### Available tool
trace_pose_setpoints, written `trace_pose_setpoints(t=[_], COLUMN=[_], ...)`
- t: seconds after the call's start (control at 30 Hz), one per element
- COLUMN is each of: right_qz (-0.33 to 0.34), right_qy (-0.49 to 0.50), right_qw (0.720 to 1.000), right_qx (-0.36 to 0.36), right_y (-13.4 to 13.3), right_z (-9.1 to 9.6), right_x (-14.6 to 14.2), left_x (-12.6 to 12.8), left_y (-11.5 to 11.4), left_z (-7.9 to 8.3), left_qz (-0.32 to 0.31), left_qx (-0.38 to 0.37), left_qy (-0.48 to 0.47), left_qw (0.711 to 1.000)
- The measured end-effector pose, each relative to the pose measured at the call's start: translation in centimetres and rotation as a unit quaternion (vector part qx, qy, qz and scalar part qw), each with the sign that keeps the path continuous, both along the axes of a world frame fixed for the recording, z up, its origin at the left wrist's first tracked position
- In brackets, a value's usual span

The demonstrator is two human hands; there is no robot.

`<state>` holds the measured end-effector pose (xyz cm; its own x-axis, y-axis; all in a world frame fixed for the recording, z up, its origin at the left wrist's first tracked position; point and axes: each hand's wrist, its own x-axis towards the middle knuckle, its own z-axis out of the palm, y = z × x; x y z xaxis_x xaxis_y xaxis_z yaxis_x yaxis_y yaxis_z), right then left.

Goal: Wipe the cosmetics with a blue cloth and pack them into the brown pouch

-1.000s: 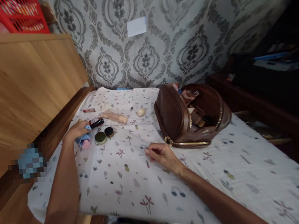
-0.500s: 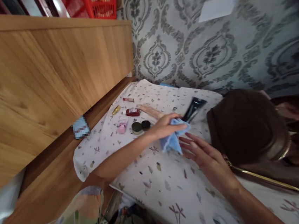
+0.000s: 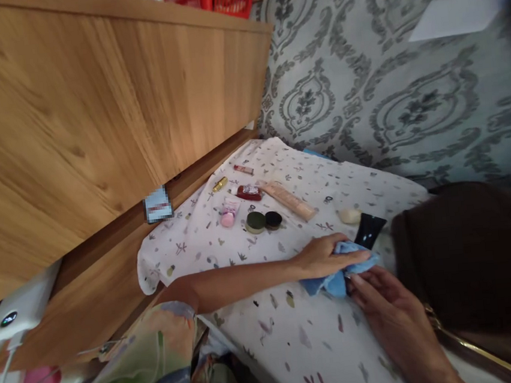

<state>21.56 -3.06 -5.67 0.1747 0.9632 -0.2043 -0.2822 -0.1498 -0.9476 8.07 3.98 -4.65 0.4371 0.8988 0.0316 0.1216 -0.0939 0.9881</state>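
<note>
My left hand [image 3: 320, 258] is closed around a light blue cloth [image 3: 334, 284], which wraps the middle of a black squeeze tube [image 3: 369, 230]. The flat end of the tube sticks out beyond the cloth, toward the wall. My right hand [image 3: 391, 308] has its fingers pinched together at the tube's other end, of which only a small dark bit shows below the cloth. Nearest to the hands is a pale cream oval thing [image 3: 350, 215], just behind the tube. A long peach tube [image 3: 288, 200] lies farther left on the patterned white cloth [image 3: 309, 331].
Left of the peach tube lie two round dark-lidded jars [image 3: 255, 222], a pink tube [image 3: 230, 212], a red bottle [image 3: 249, 192], a gold tube [image 3: 220, 184] and a slim lip tube [image 3: 243, 170]. A brown bag [image 3: 465, 255] stands right; a wooden cabinet [image 3: 116, 108] borders the left.
My right hand has gone from open beside the cloth to pinching the tube's lower end. The black tube has tilted more upright. The view has shifted, uncovering the cream oval thing.
</note>
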Motion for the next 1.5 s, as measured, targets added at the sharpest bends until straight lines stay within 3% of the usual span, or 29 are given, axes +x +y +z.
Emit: trace_pose_setpoints(t=[0.23, 0.43, 0.6, 0.67, 0.87, 1.17, 1.5], right_qz=[-0.003, 0.0, 0.031, 0.029, 0.125, 0.163, 0.179], right_qy=[-0.041, -0.031, -0.043, -0.054, -0.099, -0.111, -0.105], right_qw=[0.997, 0.995, 0.99, 0.989, 0.978, 0.973, 0.972], right_qx=[0.06, 0.092, 0.128, 0.134, 0.134, 0.12, 0.111], right_y=[0.0, 0.0, 0.2, 0.3, -0.1, 0.0, 0.4], right_z=[-0.9, -1.5, -1.8, -1.6, -0.5, -0.4, -1.1], right_x=[0.0, 0.4, 0.7, 1.1, 2.3, 2.9, 3.3], left_x=[-0.1, 0.4, 0.9, 1.0, 0.8, 0.9, 0.3], left_y=[0.0, -0.2, 0.0, 0.1, 0.1, 0.1, 1.6], left_z=[-0.5, -1.2, -1.8, -1.8, -0.3, 1.7, 0.6], left_qz=[-0.03, -0.046, 0.019, 0.006, 0.08, 0.135, 0.192], left_qx=[0.078, 0.033, 0.008, -0.025, -0.061, -0.017, -0.004], left_qy=[-0.049, -0.108, -0.151, -0.172, -0.162, -0.104, -0.075], left_qw=[0.995, 0.993, 0.988, 0.985, 0.982, 0.985, 0.978])
